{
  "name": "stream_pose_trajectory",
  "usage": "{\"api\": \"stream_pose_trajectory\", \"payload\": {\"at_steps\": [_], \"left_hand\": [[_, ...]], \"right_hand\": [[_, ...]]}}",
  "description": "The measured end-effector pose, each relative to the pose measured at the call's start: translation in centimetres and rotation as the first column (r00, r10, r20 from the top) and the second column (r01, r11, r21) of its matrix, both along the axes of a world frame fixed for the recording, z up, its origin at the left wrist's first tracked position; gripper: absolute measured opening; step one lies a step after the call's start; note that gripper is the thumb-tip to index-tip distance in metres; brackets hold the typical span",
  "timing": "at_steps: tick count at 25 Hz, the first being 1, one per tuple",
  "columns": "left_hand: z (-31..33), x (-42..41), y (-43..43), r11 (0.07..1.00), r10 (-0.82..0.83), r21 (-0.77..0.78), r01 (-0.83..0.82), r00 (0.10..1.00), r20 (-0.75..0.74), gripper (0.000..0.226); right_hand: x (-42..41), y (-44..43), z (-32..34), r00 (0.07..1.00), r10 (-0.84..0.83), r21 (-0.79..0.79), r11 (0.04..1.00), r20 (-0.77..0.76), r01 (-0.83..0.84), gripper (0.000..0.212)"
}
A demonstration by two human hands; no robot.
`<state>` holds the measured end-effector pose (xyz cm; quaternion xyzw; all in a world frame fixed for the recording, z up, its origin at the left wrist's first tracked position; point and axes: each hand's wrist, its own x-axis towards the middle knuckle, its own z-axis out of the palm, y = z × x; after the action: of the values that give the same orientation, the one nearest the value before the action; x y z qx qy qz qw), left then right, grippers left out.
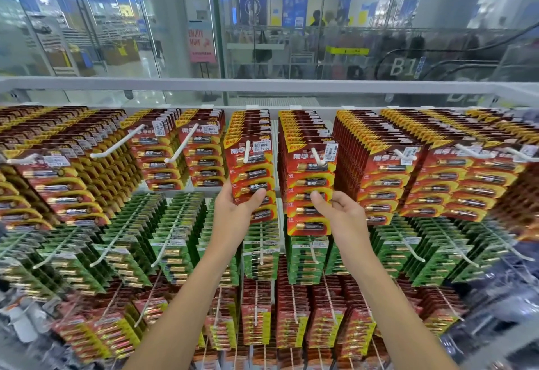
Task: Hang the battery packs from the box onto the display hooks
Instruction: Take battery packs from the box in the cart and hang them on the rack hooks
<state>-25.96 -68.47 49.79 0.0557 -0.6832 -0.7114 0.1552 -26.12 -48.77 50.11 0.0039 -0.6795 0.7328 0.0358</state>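
Observation:
Two red-and-yellow battery packs hang at the front of neighbouring white hooks in the top row. My left hand (237, 205) grips the lower part of the left pack (251, 171), thumb across its front. That pack sits on a white hook (247, 152). My right hand (339, 209) pinches the lower part of the right pack (310, 186), which hangs on its own hook (318, 158). No box is in view.
The top row holds many full hooks of red packs (388, 171). Green packs (172, 250) fill the middle row, red-and-yellow ones (291, 317) the bottom. A white rail (262, 85) tops the display, with a glass wall behind.

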Motion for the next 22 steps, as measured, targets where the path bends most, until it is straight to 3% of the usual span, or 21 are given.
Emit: {"api": "stream_pose_trajectory", "payload": {"at_steps": [3, 8, 11, 14, 17, 22], "left_hand": [[-0.8, 0.4, 0.0, 0.998, 0.055, -0.034, -0.055, 0.998, 0.015, 0.044], [-1.8, 1.8, -0.7, 0.994, 0.098, -0.058, -0.094, 0.992, 0.076, 0.034], [-2.3, 2.6, -1.1, 0.988, 0.13, -0.104, -0.116, 0.983, 0.13, 0.037], [-2.6, 3.7, -1.5, 0.976, 0.143, -0.184, -0.113, 0.976, 0.162, 0.045], [-3.2, 5.2, -1.8, 0.972, 0.12, -0.222, -0.08, 0.978, 0.173, 0.053], [-5.9, 8.4, -1.6, 0.919, 0.058, -0.392, 0.026, 0.978, 0.199, 0.056]], "right_hand": [[0.0, 0.0, -1.0, 0.998, -0.008, 0.049, 0.999, 0.059, 0.005, 0.078], [0.6, -0.3, -2.2, 0.998, -0.039, 0.103, 0.994, 0.05, 0.034, 0.036], [1.7, -0.8, -2.9, 0.995, -0.073, 0.128, 0.99, 0.061, 0.065, 0.053], [2.6, -0.9, -3.5, 0.991, -0.114, 0.161, 0.981, 0.062, 0.103, 0.037], [4.2, -1.0, -4.0, 0.987, -0.153, 0.213, 0.967, 0.049, 0.14, 0.049], [8.2, -1.3, -5.9, 0.978, -0.206, 0.343, 0.921, 0.026, 0.185, 0.047]]}}
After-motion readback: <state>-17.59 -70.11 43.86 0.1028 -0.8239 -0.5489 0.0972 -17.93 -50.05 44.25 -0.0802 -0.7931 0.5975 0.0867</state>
